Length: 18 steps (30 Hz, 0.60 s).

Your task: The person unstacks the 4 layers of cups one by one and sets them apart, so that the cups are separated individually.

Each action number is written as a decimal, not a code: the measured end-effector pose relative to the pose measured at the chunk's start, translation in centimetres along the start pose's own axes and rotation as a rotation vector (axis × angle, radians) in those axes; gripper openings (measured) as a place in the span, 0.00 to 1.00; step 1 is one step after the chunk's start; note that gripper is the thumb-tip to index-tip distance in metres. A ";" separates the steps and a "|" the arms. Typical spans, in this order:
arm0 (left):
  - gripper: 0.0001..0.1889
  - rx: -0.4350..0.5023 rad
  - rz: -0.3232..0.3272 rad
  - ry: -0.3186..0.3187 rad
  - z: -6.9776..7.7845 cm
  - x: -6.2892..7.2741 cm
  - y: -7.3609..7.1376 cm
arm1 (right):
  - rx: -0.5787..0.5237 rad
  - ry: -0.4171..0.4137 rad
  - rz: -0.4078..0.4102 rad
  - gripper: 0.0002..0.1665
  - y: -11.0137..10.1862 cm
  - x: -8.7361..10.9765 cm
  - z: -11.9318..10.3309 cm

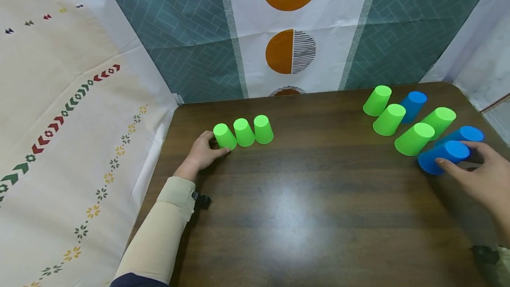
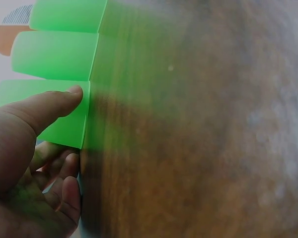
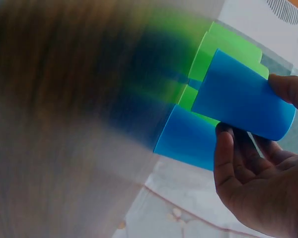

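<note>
At the left of the table, my left hand [image 1: 202, 153] holds the leftmost of three upside-down green cups [image 1: 224, 136]. Its thumb lies across that cup near the rim in the left wrist view, and the other fingers are partly hidden behind. The middle green cup [image 1: 244, 132] and the right one [image 1: 263, 129] stand close beside it in a row. On the right, my right hand [image 1: 484, 178] grips an upside-down blue cup [image 1: 442, 157] between thumb and fingers. Whether this cup touches the table I cannot tell. Just behind it stands another blue cup [image 1: 464, 134].
Several more green cups, among them a near one [image 1: 414, 139], and a third blue cup [image 1: 413, 106] stand upside down at the back right. The brown table [image 1: 299, 198] meets a patterned cloth [image 1: 287, 52] behind and a white cloth [image 1: 99, 145] on the left.
</note>
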State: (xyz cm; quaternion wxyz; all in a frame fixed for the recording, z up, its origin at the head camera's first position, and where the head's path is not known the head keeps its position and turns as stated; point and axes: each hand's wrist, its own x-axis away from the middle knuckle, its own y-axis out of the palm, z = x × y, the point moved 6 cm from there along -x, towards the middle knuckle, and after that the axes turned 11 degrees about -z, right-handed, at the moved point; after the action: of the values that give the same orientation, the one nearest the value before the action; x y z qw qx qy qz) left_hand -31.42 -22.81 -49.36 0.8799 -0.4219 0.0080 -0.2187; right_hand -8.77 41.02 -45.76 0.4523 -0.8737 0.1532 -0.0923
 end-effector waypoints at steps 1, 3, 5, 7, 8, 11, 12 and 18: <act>0.29 0.000 0.000 0.001 0.0 0.0 0.0 | -0.006 0.006 -0.001 0.43 0.0 0.0 0.1; 0.29 0.000 0.000 0.000 0.0 0.0 -0.1 | -0.024 0.014 -0.006 0.43 0.0 0.0 0.3; 0.29 0.002 -0.001 -0.004 0.0 0.0 -0.1 | -0.045 0.021 -0.012 0.43 0.0 0.0 0.6; 0.29 0.003 -0.003 -0.006 -0.1 -0.1 -0.1 | -0.062 0.027 -0.017 0.43 0.1 0.0 0.8; 0.30 0.002 -0.003 -0.007 -0.2 -0.1 -0.1 | -0.068 0.026 -0.018 0.43 0.1 0.0 0.8; 0.29 0.005 -0.003 -0.006 -0.2 -0.1 -0.1 | -0.083 0.021 -0.013 0.42 0.0 0.1 1.1; 0.29 0.006 -0.004 -0.006 -0.2 -0.1 0.0 | -0.090 0.010 -0.003 0.41 0.0 0.1 1.1; 0.30 0.007 -0.006 -0.012 -0.2 -0.1 0.0 | -0.111 -0.046 0.035 0.37 -0.3 0.2 1.4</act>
State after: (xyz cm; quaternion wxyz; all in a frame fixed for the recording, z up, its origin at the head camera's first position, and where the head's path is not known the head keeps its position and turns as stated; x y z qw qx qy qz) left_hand -31.56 -22.93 -49.55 0.8807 -0.4200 0.0008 -0.2188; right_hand -8.06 42.19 -46.28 0.4080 -0.8966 0.1629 -0.0556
